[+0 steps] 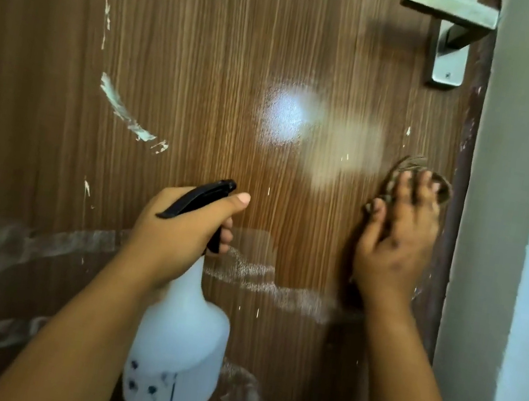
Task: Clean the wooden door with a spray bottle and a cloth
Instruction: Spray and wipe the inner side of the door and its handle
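The brown wooden door [210, 53] fills the view, marked with white paint smears [121, 108] and pale wet streaks lower down. My left hand [183, 222] grips the neck of a white spray bottle [178, 342] with a black trigger head, fingers curled on the trigger. A bright patch of spray mist [287, 113] sits on the door above the nozzle. My right hand [395, 242] presses a brownish cloth [410, 168] flat against the door near its right edge, fingers spread over it. Most of the cloth is hidden under the hand.
A metal door handle [452, 32] with its plate sits at the top right. The door's worn right edge [457, 196] meets a pale wall [510, 239].
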The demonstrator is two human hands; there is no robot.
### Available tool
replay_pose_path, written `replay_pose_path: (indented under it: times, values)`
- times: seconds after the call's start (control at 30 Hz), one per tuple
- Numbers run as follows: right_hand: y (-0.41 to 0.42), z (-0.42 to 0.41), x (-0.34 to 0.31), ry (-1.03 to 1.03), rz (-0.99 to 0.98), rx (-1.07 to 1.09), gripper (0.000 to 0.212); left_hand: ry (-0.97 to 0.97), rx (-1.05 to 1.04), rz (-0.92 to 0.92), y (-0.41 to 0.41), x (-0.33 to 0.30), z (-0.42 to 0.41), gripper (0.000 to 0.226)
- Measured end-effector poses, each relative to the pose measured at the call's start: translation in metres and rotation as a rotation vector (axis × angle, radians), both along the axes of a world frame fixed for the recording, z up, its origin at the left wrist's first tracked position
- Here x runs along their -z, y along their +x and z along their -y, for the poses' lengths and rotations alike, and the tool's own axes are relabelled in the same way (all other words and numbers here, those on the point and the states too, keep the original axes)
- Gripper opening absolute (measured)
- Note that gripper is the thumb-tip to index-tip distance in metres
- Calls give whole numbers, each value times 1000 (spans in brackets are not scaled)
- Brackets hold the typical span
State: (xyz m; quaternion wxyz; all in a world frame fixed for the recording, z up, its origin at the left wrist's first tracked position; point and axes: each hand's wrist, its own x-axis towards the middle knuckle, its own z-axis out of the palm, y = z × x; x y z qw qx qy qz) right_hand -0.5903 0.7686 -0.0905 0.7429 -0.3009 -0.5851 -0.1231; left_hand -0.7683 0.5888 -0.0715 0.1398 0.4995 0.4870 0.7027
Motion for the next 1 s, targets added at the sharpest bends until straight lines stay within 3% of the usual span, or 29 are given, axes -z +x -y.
replay_pose_path:
  times: [0.13, 0.23, 0.3, 0.4, 0.47, 0.53, 0.7, 0.77, 0.87, 1.0]
  values:
    - [5, 2, 22, -170, -285, -8, 47, -28, 38, -9, 3, 9, 1, 31]
    - [-21, 20, 36, -173, -219, 122, 49, -94, 52, -65, 1, 19, -2, 27]
    - [-45, 34, 43, 33, 56, 77, 52, -79, 37, -72, -1, 21, -4, 22]
    - [-60, 47, 60, 384, 691, -29, 49, -70, 16, -76, -2, 29, -7, 14]
    - [-43, 38, 58, 492, 873, -29, 44, -83, 15, -96, -5, 35, -8, 16]
    - [-18, 19, 51, 399, 681, -56, 45, -107, 8, -140, -7, 48, -7, 16]
    - [24, -10, 60, -86, -104, -5, 46, -147, -8, -246, -5, 68, -2, 30]
    - [14, -4, 69, -197, -251, 13, 48, -169, -27, -283, -1, 71, 0, 37]
    - [-20, 17, 88, -142, -120, 52, 51, -183, -23, -244, 1, 76, 1, 35]
    - [-36, 35, 115, 101, 455, -14, 52, -162, 0, -162, 4, 83, 1, 22]
